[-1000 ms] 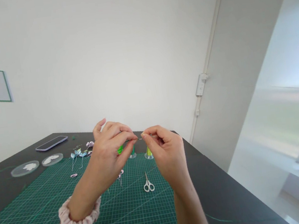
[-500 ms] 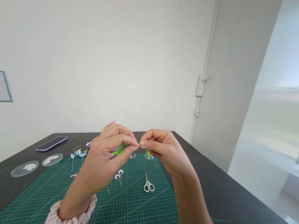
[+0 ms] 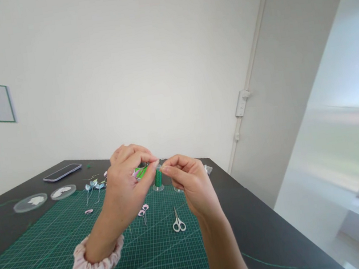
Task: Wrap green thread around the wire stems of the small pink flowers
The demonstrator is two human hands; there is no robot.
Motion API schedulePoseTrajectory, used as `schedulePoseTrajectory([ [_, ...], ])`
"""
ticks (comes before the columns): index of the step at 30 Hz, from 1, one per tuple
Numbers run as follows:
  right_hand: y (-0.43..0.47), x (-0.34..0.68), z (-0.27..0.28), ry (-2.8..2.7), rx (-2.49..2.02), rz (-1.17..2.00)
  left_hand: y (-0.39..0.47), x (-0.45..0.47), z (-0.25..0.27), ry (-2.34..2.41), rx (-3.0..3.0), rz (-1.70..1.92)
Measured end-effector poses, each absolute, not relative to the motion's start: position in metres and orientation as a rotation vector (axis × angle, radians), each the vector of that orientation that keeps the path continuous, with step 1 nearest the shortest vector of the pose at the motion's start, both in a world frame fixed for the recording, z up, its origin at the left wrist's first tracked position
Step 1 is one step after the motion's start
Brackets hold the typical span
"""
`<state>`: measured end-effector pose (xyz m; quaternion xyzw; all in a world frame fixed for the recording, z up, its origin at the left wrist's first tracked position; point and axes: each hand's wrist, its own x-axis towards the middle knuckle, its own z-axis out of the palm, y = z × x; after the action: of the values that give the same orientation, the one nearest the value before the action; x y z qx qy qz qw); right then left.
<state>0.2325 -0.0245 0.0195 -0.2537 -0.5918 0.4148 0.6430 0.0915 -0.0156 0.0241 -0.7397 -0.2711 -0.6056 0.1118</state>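
My left hand [image 3: 128, 185], with a pale scrunchie [image 3: 98, 266] on its wrist, is closed in a pinch of thumb and fingertips. My right hand [image 3: 193, 182] pinches too, its fingertips just right of and slightly below the left ones. Whatever lies between the fingers is too small to make out. Behind the fingertips stands a spool of green thread [image 3: 157, 178]. The base of another spool [image 3: 178, 189] shows beside my right hand, which hides the rest. Below the hands, small pink-and-white loops on thin stems [image 3: 143, 211] and white-handled scissors [image 3: 178, 224] lie on the green cutting mat [image 3: 144, 261].
Blue flower-like pieces [image 3: 94, 185] and a small pink piece [image 3: 89, 211] lie left of my hands. Two clear dishes with white bits [image 3: 21, 206] and a phone [image 3: 62, 172] are farther left. A green strand [image 3: 269, 265] crosses the black table [image 3: 264, 229] at right.
Both hands have shifted a little left, and the left fingertips have risen. A small gap now shows between the two pinches. More of the green spool is uncovered.
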Motion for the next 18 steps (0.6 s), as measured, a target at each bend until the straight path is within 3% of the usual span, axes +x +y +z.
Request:
schedulePoseTrajectory([
  [12,-0.038,0.231,0.014,-1.471,-0.857,0.223,-0.014,0.088,0.021,-0.735,-2.165,-1.526],
  [18,-0.036,0.241,0.015,-1.532,-0.876,0.202,-0.015,0.085,0.023,-0.676,-2.286,-1.508],
])
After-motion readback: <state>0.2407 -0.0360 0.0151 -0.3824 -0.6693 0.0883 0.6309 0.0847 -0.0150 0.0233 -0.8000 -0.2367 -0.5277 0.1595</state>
